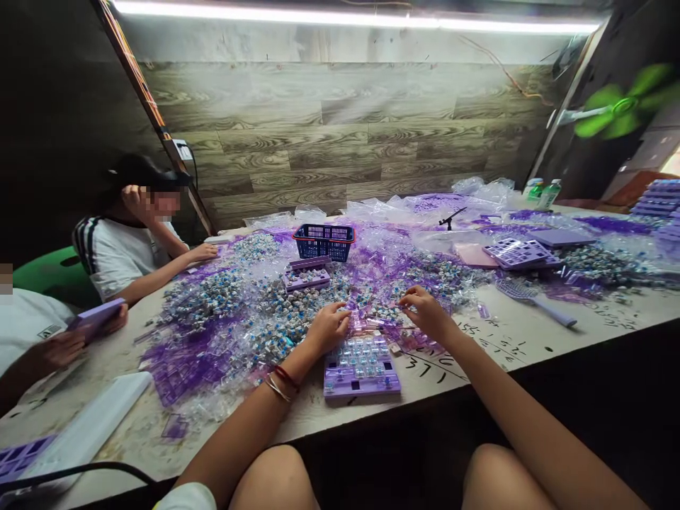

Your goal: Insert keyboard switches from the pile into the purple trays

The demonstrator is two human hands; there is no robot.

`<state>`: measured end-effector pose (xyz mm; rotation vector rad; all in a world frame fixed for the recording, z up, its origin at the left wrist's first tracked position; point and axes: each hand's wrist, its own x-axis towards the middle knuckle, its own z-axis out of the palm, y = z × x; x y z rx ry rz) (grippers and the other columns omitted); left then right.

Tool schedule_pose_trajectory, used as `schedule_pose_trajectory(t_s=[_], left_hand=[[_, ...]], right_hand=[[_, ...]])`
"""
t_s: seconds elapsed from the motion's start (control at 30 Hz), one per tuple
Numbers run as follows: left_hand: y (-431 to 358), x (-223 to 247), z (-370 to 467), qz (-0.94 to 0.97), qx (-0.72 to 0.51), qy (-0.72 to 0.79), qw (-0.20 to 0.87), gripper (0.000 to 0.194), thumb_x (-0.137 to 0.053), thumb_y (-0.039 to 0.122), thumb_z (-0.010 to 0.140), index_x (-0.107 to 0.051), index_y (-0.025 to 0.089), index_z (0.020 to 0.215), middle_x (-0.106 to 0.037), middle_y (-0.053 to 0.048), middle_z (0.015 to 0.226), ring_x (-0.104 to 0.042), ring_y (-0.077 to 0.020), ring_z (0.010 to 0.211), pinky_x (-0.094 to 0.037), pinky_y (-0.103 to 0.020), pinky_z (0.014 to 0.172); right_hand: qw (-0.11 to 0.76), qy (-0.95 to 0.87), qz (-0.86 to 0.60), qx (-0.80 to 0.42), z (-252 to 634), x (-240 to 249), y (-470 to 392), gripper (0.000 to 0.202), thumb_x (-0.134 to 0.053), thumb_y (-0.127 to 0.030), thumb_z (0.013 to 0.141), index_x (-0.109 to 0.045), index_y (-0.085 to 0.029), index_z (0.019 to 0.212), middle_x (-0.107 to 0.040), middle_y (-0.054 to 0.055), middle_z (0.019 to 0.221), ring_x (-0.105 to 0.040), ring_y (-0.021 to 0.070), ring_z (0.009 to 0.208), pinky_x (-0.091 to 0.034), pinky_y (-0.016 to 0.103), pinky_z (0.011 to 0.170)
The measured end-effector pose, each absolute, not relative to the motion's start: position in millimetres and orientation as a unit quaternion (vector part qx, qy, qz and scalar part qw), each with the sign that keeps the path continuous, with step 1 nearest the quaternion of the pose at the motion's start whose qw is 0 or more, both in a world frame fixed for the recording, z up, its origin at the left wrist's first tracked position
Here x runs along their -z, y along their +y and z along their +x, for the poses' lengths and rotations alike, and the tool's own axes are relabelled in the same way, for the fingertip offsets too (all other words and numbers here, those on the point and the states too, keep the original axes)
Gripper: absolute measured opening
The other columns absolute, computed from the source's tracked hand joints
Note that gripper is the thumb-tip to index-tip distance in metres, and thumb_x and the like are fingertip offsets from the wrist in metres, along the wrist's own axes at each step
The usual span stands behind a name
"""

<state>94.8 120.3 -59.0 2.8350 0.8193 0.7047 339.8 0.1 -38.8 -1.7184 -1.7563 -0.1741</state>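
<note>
Pale table (305,414) with scribbled numbers, heaped with little switches (207,301) and purple plastic; wood-look wall (329,152) behind, green fan (622,106) off right. Can't make out the blue basket's (324,246) contents, but the purple tray (307,280) holds small parts. Purple keypad (362,381) sits near the edge; left hand (328,328) and right hand (423,312) beyond it, fingers curled, can't tell if they're gripping anything.

Right of the purple keypad (362,388), a low path runs over the written-on tabletop (443,365) until the right forearm (499,375) slants across it; farther right of the keypad, the hairbrush (536,300) obstructs. Left of the keypad, a narrow bare strip ends at the left forearm (244,428). Beyond the keypad, loose switches (276,331), a small tray (307,281) and the basket (324,245) block low passage
</note>
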Motion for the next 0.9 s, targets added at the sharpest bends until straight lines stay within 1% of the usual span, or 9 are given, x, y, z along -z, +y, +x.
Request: schedule_pose_trajectory(t_s=[0.07,0.17,0.3,0.4,0.5,0.6,0.77,0.9], left_hand=[[120.5,59.9,94.8,0.932,-0.235,0.27,0.051,0.028,-0.049,0.018,0.088,-0.067,0.018,0.11,-0.057,-0.011,0.125,-0.051,-0.0232,0.118,-0.04,-0.039,0.104],[120.7,60.3,94.5,0.932,-0.238,0.268,0.05,0.028,-0.05,0.018,0.087,-0.066,0.019,0.11,-0.057,-0.01,0.125,-0.052,-0.023,0.118,-0.04,-0.039,0.104],[121.0,59.9,93.9,0.935,-0.229,0.267,0.051,0.027,-0.048,0.021,0.088,-0.068,0.018,0.107,-0.056,-0.011,0.127,-0.051,-0.0241,0.12,-0.04,-0.041,0.105],[120.9,58.9,93.9,0.937,-0.224,0.265,0.048,0.027,-0.047,0.021,0.089,-0.068,0.018,0.106,-0.056,-0.011,0.127,-0.05,-0.0242,0.12,-0.04,-0.04,0.105],[119.9,57.1,94.3,0.936,-0.226,0.264,0.049,0.026,-0.048,0.02,0.089,-0.069,0.019,0.103,-0.057,-0.009,0.127,-0.051,-0.0233,0.119,-0.039,-0.039,0.106],[118.5,54.6,94.5,0.936,-0.225,0.267,0.054,0.026,-0.048,0.02,0.089,-0.07,0.019,0.102,-0.057,-0.009,0.127,-0.052,-0.024,0.118,-0.039,-0.041,0.105],[116.5,52.0,94.1,0.935,-0.222,0.27,0.062,0.026,-0.047,0.02,0.089,-0.07,0.018,0.102,-0.057,-0.009,0.127,-0.052,-0.0243,0.118,-0.04,-0.041,0.104],[116.3,52.0,94.0,0.934,-0.223,0.27,0.068,0.027,-0.048,0.019,0.088,-0.07,0.019,0.102,-0.057,-0.009,0.127,-0.052,-0.0237,0.117,-0.04,-0.04,0.104]], right_hand=[[0.345,-0.671,-0.656,0.027,337.2,32.8,-3.7,0.009,-0.062,-0.009,0.073,-0.065,-0.017,0.076,-0.064,0.006,0.084,-0.063,0.018,0.076,-0.051,0.032,0.075],[0.342,-0.669,-0.656,-0.077,329.0,20.4,-12.3,0.005,-0.064,-0.014,0.071,-0.065,-0.017,0.075,-0.067,0.003,0.075,-0.064,0.0168,0.07,-0.052,0.029,0.068],[0.329,-0.668,-0.634,-0.207,313.8,4.5,-24.4,0.011,-0.059,-0.013,0.07,-0.067,-0.015,0.077,-0.069,0.004,0.077,-0.065,0.0156,0.071,-0.052,0.025,0.067],[0.311,-0.675,-0.614,-0.266,303.9,-3.0,-30.2,0.015,-0.058,-0.012,0.067,-0.068,-0.014,0.078,-0.07,0.004,0.077,-0.064,0.0155,0.071,-0.052,0.024,0.065],[0.283,-0.675,-0.604,-0.315,297.4,-5.1,-32.7,0.017,-0.059,-0.012,0.065,-0.068,-0.013,0.08,-0.068,0.003,0.073,-0.063,0.0146,0.067,-0.05,0.023,0.06],[0.26,-0.695,-0.585,-0.325,292.7,-2.3,-34.3,0.014,-0.059,-0.012,0.065,-0.068,-0.013,0.077,-0.066,0.002,0.069,-0.06,0.0129,0.063,-0.046,0.021,0.057],[0.224,-0.74,-0.572,-0.275,282.8,5.3,-40.1,0.008,-0.06,-0.011,0.065,-0.066,-0.014,0.069,-0.063,-0.001,0.062,-0.054,0.0099,0.056,-0.04,0.018,0.051],[0.222,-0.752,-0.58,-0.222,274.9,6.6,-48.3,0.011,-0.06,-0.008,0.066,-0.067,-0.014,0.071,-0.066,0.0,0.064,-0.058,0.0111,0.058,-0.042,0.019,0.054]])
